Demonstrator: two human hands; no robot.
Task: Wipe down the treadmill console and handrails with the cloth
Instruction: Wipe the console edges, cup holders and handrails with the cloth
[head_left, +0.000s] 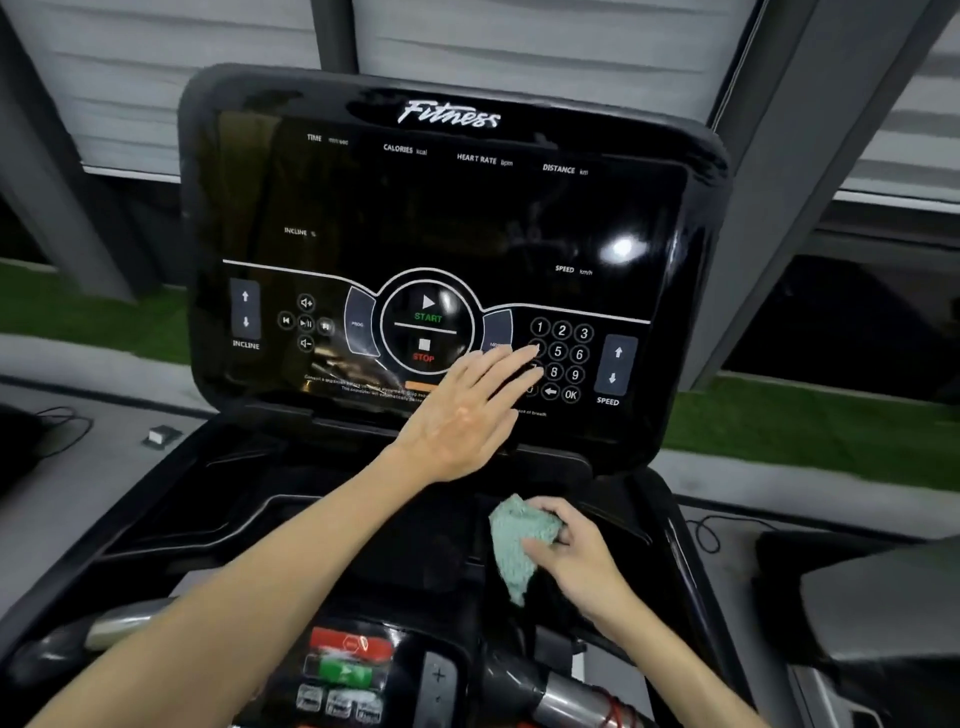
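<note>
Spread flat, fingers straight, the left hand (457, 421) is laid against the console (415, 208) keypad; the cloth (511, 540) is gripped in the curled fingers of the right hand (576, 551).

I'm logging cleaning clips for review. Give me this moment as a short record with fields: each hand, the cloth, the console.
left hand: open, straight fingers across the left edge of the number keypad
right hand: grips the green cloth
cloth place: over the black tray below the treadmill console
display: dark, no readings lit
</note>
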